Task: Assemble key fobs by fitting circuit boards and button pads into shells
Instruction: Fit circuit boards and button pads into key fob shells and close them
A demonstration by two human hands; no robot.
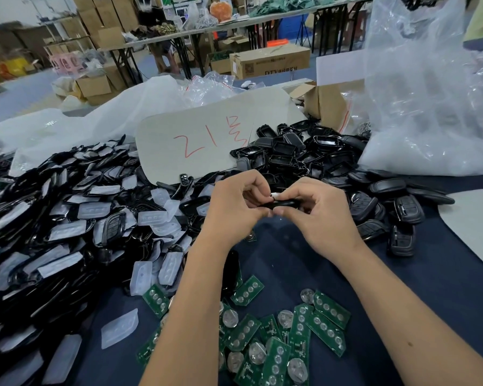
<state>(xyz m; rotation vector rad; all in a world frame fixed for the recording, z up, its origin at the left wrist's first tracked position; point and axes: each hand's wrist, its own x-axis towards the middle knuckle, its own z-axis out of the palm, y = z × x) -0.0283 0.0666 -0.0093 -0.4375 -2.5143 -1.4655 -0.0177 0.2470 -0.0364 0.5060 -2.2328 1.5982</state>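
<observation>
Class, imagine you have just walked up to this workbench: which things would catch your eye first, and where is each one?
First, the left hand and right hand, meeting at the centre and gripping a black fob shell between them. Next, the big heap of black shells and clear button pads across the left, and the green circuit boards scattered on the dark cloth nearest the viewer. Behind the hands lies a grey card with red writing.
</observation>
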